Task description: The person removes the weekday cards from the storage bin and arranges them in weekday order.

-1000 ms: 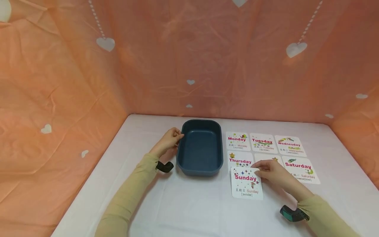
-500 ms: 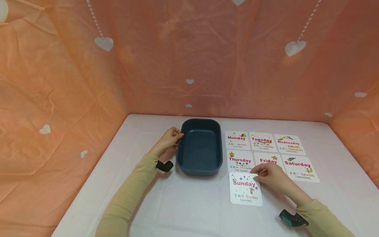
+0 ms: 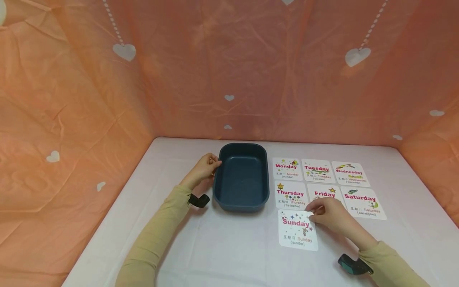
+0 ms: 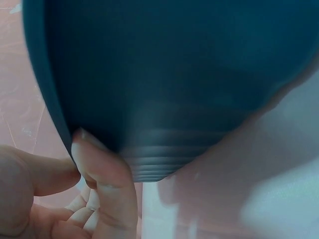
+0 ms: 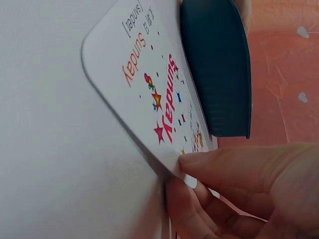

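My left hand point(image 3: 205, 169) grips the left rim of a dark blue rectangular bin point(image 3: 241, 179), its thumb and finger pinching the edge in the left wrist view. Inside, the bin shows a bare floor. On the right, my right hand point(image 3: 330, 213) pinches the upper right corner of the Sunday card point(image 3: 297, 231). In the right wrist view that corner is lifted slightly between thumb and finger point(image 5: 199, 162). Just above it lie the Thursday card point(image 3: 290, 196) and the Friday card point(image 3: 322, 191), the latter partly hidden behind my hand.
The Monday card point(image 3: 287, 169), Tuesday card point(image 3: 317, 171) and Wednesday card point(image 3: 349, 174) form the back row. The Saturday card point(image 3: 363, 203) lies right of Friday. Orange cloth with white hearts point(image 3: 229, 71) hangs behind and beside the white table point(image 3: 222, 251).
My right hand has drawn the Sunday card slightly toward me, off the Thursday card's lower part and into line beneath it. The left hand stays on the bin's rim.
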Action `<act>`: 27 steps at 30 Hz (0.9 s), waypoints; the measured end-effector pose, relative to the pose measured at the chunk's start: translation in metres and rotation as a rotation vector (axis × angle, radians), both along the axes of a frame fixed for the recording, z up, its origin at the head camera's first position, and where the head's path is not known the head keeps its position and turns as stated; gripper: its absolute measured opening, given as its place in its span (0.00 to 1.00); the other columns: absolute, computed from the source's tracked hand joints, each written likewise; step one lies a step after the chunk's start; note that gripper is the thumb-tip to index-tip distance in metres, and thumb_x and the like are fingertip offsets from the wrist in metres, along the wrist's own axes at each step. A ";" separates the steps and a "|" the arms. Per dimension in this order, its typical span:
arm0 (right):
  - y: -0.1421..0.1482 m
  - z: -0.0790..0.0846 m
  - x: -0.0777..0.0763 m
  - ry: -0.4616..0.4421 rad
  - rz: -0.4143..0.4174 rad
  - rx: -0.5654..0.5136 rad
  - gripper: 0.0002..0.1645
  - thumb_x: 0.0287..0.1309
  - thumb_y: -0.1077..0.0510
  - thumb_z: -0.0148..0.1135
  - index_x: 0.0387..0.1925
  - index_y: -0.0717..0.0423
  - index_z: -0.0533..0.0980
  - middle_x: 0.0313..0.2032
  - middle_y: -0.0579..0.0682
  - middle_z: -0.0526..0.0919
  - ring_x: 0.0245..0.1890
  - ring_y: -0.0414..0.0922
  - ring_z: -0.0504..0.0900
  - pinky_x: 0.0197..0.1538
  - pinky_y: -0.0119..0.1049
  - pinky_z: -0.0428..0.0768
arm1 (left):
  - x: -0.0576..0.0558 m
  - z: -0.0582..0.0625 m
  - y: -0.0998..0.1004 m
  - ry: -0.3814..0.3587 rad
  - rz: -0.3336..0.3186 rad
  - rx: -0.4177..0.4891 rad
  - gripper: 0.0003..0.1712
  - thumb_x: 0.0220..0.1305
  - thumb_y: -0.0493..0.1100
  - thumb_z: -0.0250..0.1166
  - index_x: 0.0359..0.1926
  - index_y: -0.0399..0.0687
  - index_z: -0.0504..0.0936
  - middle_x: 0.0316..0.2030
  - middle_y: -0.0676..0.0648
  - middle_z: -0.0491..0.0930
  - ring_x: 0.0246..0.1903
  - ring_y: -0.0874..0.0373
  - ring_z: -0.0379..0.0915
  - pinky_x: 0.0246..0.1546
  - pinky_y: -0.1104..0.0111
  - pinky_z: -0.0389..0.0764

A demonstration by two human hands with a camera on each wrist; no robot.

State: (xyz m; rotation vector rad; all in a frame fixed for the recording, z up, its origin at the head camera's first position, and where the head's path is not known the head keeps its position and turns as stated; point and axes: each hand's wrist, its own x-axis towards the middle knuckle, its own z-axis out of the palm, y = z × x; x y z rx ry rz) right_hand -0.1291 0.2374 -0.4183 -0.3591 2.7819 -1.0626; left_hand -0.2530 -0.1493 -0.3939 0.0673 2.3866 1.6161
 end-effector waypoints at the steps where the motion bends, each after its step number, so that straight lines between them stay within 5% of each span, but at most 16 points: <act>1: 0.000 0.000 0.000 0.002 0.000 0.001 0.12 0.43 0.68 0.73 0.33 0.58 0.82 0.29 0.46 0.80 0.28 0.42 0.75 0.32 0.32 0.75 | 0.000 0.000 0.000 0.000 0.002 0.003 0.09 0.72 0.41 0.54 0.42 0.38 0.66 0.23 0.46 0.64 0.19 0.57 0.63 0.20 0.67 0.69; 8: -0.003 0.001 -0.001 0.005 0.003 0.007 0.11 0.43 0.68 0.73 0.33 0.59 0.83 0.27 0.45 0.79 0.28 0.43 0.73 0.31 0.32 0.73 | 0.004 0.002 -0.002 0.046 -0.034 0.020 0.10 0.73 0.40 0.53 0.43 0.34 0.65 0.23 0.47 0.65 0.21 0.57 0.64 0.21 0.67 0.71; 27: -0.009 -0.001 0.004 0.023 -0.049 0.042 0.11 0.43 0.69 0.71 0.33 0.59 0.82 0.26 0.45 0.78 0.27 0.42 0.73 0.31 0.32 0.73 | 0.002 -0.005 -0.003 0.022 -0.018 0.043 0.12 0.73 0.42 0.52 0.45 0.35 0.66 0.23 0.47 0.64 0.21 0.58 0.62 0.22 0.67 0.70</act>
